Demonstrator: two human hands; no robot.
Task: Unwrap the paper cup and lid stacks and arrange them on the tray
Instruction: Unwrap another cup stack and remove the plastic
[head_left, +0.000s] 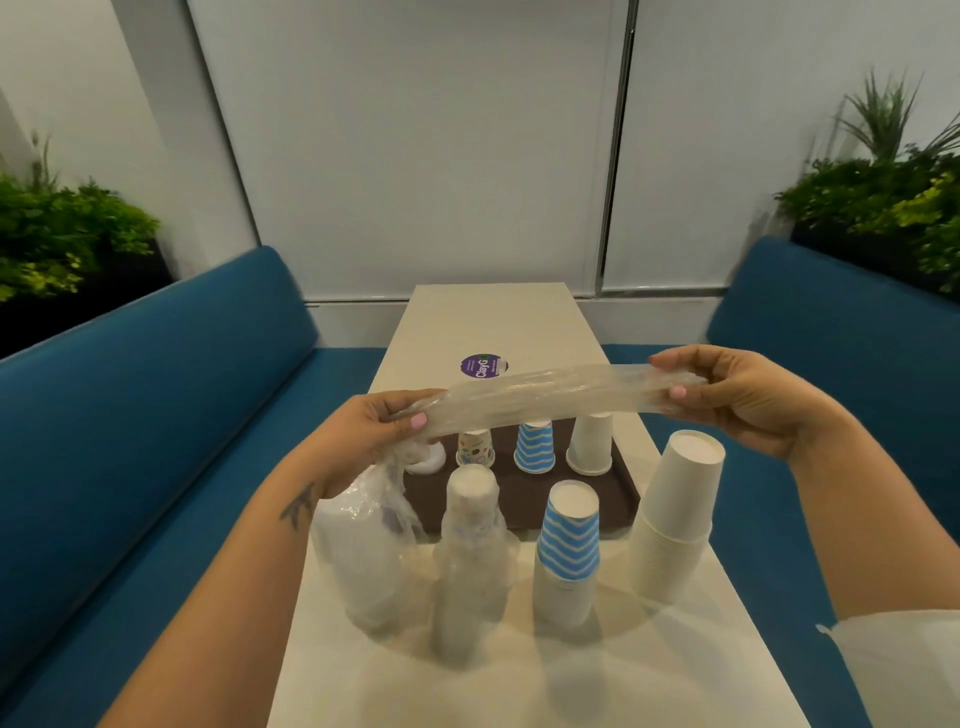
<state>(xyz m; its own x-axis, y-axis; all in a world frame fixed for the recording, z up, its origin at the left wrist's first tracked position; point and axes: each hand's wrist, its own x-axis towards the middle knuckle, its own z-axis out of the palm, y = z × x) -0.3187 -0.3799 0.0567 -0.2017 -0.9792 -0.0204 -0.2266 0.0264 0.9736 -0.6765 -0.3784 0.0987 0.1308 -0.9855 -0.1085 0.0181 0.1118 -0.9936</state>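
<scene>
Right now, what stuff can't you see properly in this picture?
All in the head view:
- Purple sticker: its small print is too tiny to read, and the plastic wrap stretched between the left hand and right hand covers its lower edge.
- Wrapped cup stack: cloudy film hides the cups' pattern.
- White lid on the tray: mostly hidden behind the left hand.
</scene>
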